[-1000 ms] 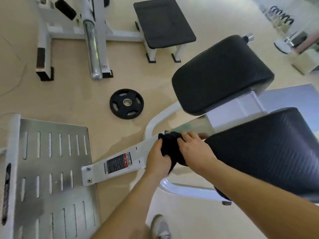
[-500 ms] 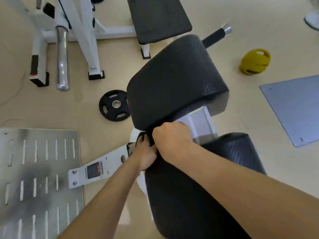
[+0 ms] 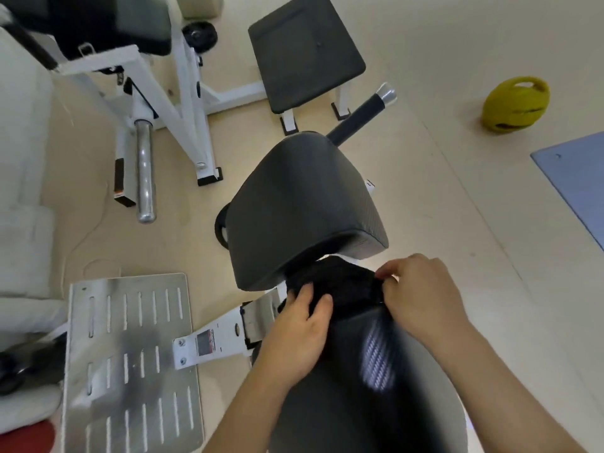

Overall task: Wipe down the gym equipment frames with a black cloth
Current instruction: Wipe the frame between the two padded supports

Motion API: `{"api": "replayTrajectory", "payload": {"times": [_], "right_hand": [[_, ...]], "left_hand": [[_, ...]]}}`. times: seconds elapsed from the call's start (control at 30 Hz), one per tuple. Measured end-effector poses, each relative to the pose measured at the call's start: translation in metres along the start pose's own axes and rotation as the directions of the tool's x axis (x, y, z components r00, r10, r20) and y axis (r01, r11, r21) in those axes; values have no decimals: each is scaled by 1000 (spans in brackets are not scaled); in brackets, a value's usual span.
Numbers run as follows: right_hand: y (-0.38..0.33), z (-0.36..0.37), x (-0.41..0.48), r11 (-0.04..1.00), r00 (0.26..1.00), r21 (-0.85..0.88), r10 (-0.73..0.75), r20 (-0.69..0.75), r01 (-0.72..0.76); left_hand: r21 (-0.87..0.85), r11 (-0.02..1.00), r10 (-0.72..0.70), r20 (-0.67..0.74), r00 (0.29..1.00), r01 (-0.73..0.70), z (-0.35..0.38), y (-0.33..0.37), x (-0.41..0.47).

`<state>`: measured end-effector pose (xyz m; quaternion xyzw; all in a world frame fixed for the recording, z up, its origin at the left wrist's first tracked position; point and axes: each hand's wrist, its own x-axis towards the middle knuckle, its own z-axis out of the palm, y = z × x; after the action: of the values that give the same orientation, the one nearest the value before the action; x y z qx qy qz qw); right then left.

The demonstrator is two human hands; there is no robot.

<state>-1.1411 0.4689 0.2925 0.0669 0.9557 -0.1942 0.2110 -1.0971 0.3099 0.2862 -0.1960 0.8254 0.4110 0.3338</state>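
Stretching across the narrow gap between the upper pad point(image 3: 304, 204) and the lower pad point(image 3: 353, 397), the black cloth point(image 3: 343, 282) lies bunched at both pads' edges. The left hand point(image 3: 304, 325) curls its fingers over the cloth's left edge; the right hand point(image 3: 421, 295) pinches its right edge. The white frame beam point(image 3: 222, 341) runs left to a slotted footplate point(image 3: 130, 354). To the right, the floor point(image 3: 457, 207) reaches a yellow medicine ball point(image 3: 514, 104) and a blue mat point(image 3: 575, 178).

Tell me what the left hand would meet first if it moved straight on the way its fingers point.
The left hand is on the black cloth; pushing on, it would probably meet the lower edge of the black pad just beyond, though depth is unclear.
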Motion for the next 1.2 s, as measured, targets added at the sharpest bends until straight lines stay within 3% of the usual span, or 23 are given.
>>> {"api": "replayTrajectory", "payload": {"times": [0.1, 0.17, 0.27, 0.33, 0.47, 0.53, 0.6, 0.7, 0.8, 0.87, 0.93, 1.07, 1.2], "right_hand": [[-30, 0, -15, 990, 985, -55, -132, -113, 127], [-58, 15, -28, 955, 969, -169, -248, 2, 245], [-76, 39, -33, 908, 961, -333, -198, 193, 254], [-76, 36, -29, 924, 970, -327, -138, 201, 199], [-67, 19, -27, 948, 956, -264, -105, 275, 180], [-62, 3, -23, 964, 935, -215, -74, 348, 156], [-60, -8, -11, 972, 903, -205, -20, 430, 119], [-62, -3, 11, 966, 838, -201, -25, 544, 160], [-60, 3, 25, 974, 813, -145, -58, 579, 173], [-52, 7, 27, 987, 824, -74, -78, 562, 144], [-41, 13, 30, 993, 850, 31, -111, 516, 111], [-16, 10, 36, 956, 938, 281, -174, 301, 87], [20, -8, 45, 857, 926, 475, -322, 196, 198]], "left_hand": [[8, 980, -201, 56, 978, 201, -9, 1, 13], [123, 969, -222, 61, 973, 213, -15, 7, 27], [242, 955, -196, 83, 977, 171, -19, 11, 36], [291, 951, -142, 109, 984, 106, -20, 8, 34], [436, 895, 114, -25, 993, -92, -16, 10, 21], [411, 890, 258, -102, 961, -196, -10, 16, 9], [382, 892, 309, -128, 942, -241, -6, 24, -3], [308, 931, 228, -69, 971, -197, -1, 26, -6], [194, 981, -26, 71, 997, 12, -1, 21, 7], [171, 978, -150, 152, 977, 124, -2, 21, 16], [185, 970, -187, 159, 969, 157, -5, 28, 21], [242, 946, -226, 17, 974, 216, 4, 53, 15], [425, 833, -270, -246, 931, 354, 50, 92, 1]]}}
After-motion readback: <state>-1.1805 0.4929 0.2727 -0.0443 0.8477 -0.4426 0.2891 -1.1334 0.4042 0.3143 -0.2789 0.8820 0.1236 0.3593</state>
